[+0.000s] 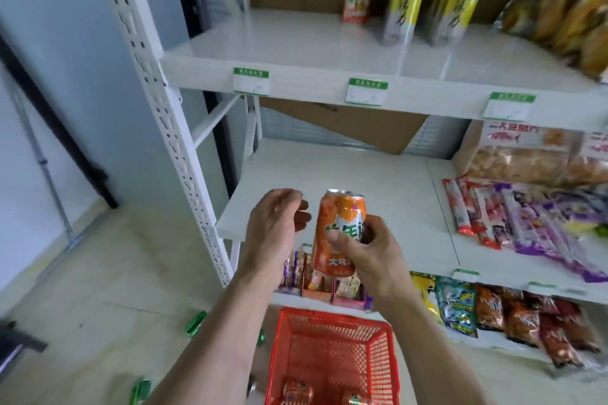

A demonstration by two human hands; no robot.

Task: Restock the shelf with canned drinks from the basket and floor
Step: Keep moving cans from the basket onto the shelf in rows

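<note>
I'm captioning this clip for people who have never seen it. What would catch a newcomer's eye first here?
First, the orange can held upright in the right hand at centre frame, before the bare middle shelf, with the left hand open beside it. Next, the red basket on the floor below, orange cans at its bottom. Then the green cans lying on the floor to the left.

Glossy metal can, red plastic mesh basket, smooth white-painted metal shelf, brown cardboard behind.
</note>
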